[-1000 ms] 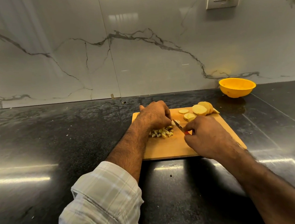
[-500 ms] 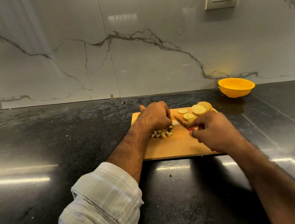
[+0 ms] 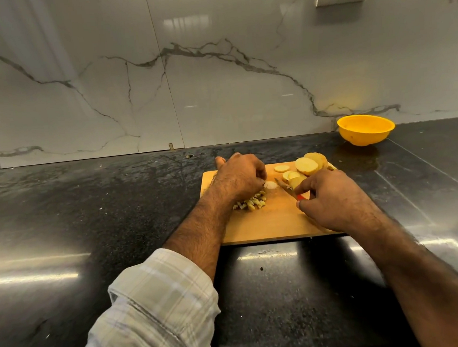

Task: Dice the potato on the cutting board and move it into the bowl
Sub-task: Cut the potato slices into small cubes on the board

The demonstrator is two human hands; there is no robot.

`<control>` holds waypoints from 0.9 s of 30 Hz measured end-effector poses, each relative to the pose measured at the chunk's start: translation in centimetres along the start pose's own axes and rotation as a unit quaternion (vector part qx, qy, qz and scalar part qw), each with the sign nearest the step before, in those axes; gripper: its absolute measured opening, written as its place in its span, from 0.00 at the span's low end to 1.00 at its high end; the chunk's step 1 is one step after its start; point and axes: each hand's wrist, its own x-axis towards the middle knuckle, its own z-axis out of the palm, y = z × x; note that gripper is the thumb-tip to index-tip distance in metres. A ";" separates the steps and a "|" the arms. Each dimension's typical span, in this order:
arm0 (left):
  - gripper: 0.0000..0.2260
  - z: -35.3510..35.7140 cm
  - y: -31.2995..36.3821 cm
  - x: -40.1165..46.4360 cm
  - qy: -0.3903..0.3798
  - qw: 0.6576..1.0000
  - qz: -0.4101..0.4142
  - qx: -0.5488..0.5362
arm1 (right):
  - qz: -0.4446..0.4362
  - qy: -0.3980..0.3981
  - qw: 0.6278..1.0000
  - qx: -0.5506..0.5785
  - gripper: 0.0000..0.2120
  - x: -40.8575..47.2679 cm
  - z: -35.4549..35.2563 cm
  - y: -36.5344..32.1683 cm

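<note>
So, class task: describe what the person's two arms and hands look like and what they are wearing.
The left hand is bare, with no glove, ring or watch showing. Its forearm is bare and hairy up to a rolled-up sleeve of pale cream shirt cloth, checked with faint grey and white lines. The right hand is bare too, and its forearm shows no sleeve at all in the picture.

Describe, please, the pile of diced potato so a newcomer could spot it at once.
On the black counter lies a wooden cutting board. The diced potato sits near its left side, just under the left hand; unlike the round slices at the board's far right, it is small cubes.
</note>
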 end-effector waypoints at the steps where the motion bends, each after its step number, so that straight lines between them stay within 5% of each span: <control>1: 0.05 0.0 0.0 0.0 0.010 1.000 -0.003 0.008 | -0.006 -0.005 1.000 0.001 0.20 -0.1 0.1 -0.1; 27: 0.08 0.6 0.1 0.2 -0.016 1.000 -0.005 0.006 | -0.040 0.035 0.998 -0.033 0.18 -0.2 1.3 -1.7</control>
